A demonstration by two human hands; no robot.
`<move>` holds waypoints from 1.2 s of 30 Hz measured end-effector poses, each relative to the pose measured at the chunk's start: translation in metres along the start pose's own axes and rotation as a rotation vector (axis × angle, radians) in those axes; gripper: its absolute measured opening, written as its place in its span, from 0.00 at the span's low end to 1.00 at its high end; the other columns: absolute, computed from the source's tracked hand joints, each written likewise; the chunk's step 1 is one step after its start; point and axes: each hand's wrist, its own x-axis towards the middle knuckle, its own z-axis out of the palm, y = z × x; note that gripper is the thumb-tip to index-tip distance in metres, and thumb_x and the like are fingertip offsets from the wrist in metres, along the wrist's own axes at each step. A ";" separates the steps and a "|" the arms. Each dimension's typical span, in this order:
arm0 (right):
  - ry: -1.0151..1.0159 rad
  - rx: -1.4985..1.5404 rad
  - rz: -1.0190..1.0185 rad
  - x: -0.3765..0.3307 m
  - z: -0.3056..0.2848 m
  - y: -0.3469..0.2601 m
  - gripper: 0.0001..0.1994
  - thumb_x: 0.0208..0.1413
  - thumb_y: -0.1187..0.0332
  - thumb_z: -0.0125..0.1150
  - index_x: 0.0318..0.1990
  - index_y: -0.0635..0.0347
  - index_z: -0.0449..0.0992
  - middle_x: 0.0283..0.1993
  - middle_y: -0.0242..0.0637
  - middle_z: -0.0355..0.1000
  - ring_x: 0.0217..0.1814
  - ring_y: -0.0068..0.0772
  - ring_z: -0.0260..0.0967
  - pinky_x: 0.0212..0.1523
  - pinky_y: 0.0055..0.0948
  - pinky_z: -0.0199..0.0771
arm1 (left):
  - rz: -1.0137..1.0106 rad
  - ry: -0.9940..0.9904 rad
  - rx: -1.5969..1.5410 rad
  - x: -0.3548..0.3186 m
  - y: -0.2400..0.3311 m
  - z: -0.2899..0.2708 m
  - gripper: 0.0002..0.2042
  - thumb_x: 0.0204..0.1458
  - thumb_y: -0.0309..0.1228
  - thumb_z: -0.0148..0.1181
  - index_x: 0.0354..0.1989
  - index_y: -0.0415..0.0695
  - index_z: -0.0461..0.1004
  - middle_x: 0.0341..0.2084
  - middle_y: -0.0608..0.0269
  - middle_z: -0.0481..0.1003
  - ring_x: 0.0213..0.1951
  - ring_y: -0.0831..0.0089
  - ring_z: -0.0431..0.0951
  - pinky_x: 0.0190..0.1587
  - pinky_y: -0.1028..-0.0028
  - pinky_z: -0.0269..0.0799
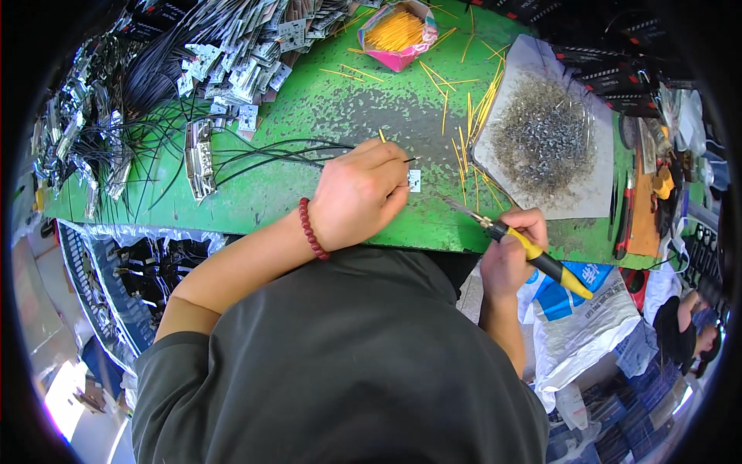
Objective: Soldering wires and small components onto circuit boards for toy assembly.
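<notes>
My left hand [363, 193], a dark red bead bracelet on its wrist, is closed over black wires [278, 152] near the middle of the bench. A dark wire end pokes out past its fingertips, and a yellow strip stands up behind its knuckles. Right beside these fingers lies a small white circuit board [415, 181], partly covered. My right hand [510, 254] grips a soldering iron [533, 251] with a yellow and black handle. Its thin tip points up and left toward the board, apart from it. The wires run left to a silvery metal part [200, 158].
Heaped small boards [247, 69] with black wires fill the far left. A pink container [394, 35] holds yellow strips; several more lie loose. Right stands a pale sheet [595, 193] covered in dark grey bits. Red-handled pliers [624, 216] lie at the right edge. Another person [676, 329] appears lower right.
</notes>
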 end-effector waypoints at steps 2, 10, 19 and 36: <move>-0.022 -0.059 0.037 -0.004 0.008 -0.003 0.10 0.40 0.71 0.55 0.31 0.65 0.66 0.27 0.34 0.62 0.26 0.20 0.55 0.29 0.19 0.55 | 0.008 0.018 0.002 -0.001 -0.001 0.001 0.04 0.40 0.22 0.62 0.22 0.40 0.71 0.31 0.58 0.75 0.33 0.62 0.75 0.34 0.69 0.72; -0.072 -0.119 -0.062 -0.009 0.014 0.003 0.10 0.43 0.71 0.58 0.31 0.66 0.67 0.27 0.33 0.64 0.27 0.18 0.57 0.29 0.18 0.55 | 0.032 -0.029 0.007 0.000 -0.001 -0.003 0.04 0.41 0.23 0.60 0.26 0.38 0.72 0.31 0.60 0.73 0.34 0.62 0.74 0.35 0.69 0.72; -0.094 -0.157 -0.112 -0.008 0.013 0.007 0.13 0.47 0.65 0.65 0.32 0.65 0.68 0.24 0.29 0.63 0.24 0.17 0.54 0.25 0.19 0.52 | -0.045 -0.119 0.034 0.005 0.002 -0.005 0.04 0.41 0.24 0.60 0.23 0.39 0.71 0.33 0.60 0.74 0.36 0.60 0.73 0.36 0.67 0.72; -0.086 -0.114 -0.115 -0.006 0.014 0.007 0.09 0.46 0.71 0.61 0.32 0.65 0.68 0.24 0.28 0.63 0.23 0.16 0.54 0.25 0.18 0.53 | -0.025 -0.128 0.065 0.006 0.003 -0.004 0.03 0.42 0.24 0.58 0.24 0.38 0.72 0.32 0.59 0.71 0.36 0.60 0.72 0.37 0.66 0.72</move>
